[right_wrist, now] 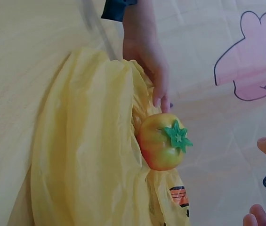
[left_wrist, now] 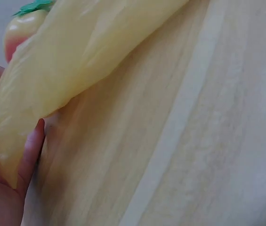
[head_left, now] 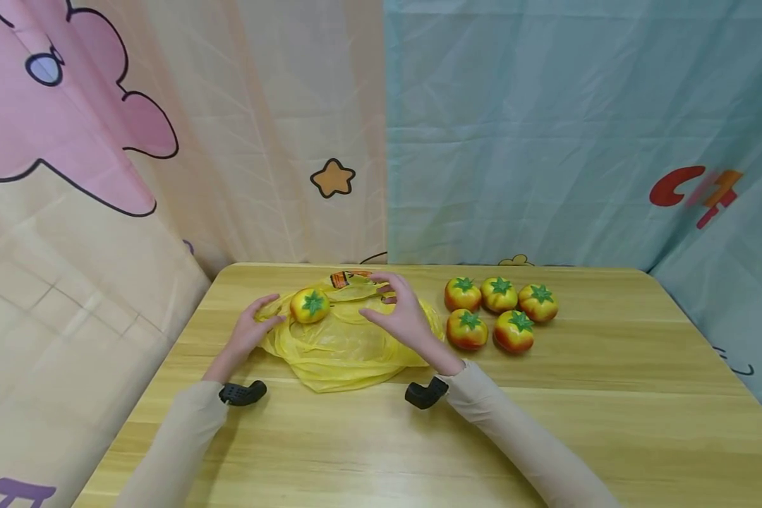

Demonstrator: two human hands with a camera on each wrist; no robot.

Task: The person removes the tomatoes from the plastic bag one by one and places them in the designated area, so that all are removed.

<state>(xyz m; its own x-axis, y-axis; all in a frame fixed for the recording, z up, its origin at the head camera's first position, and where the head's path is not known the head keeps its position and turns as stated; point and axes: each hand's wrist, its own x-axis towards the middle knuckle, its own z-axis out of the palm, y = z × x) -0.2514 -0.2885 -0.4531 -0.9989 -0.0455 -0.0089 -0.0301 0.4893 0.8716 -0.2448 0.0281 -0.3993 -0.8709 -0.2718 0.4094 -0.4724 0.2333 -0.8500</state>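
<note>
A crumpled yellow plastic bag (head_left: 349, 353) lies on the table between the two hands. One yellow-red toy tomato (head_left: 310, 305) with a green star-shaped leaf rests at the bag's upper left part. Beside that tomato is my left hand (head_left: 248, 330), thumb and fingers spread apart at the bag's left edge. In the left wrist view, bag film (left_wrist: 57, 61) lies between its thumb and fingers. Over the right part of the bag hovers my right hand (head_left: 403, 310), fingers loosely curved, thumb apart, holding nothing. Its fingertips (right_wrist: 260, 216) show apart from the tomato in the right wrist view.
Several more toy tomatoes (head_left: 466, 329) stand in two rows right of the bag. Behind the wooden table (head_left: 368, 451) hang printed curtains (head_left: 514, 141). A black wrist device (head_left: 427, 393) sits at each cuff.
</note>
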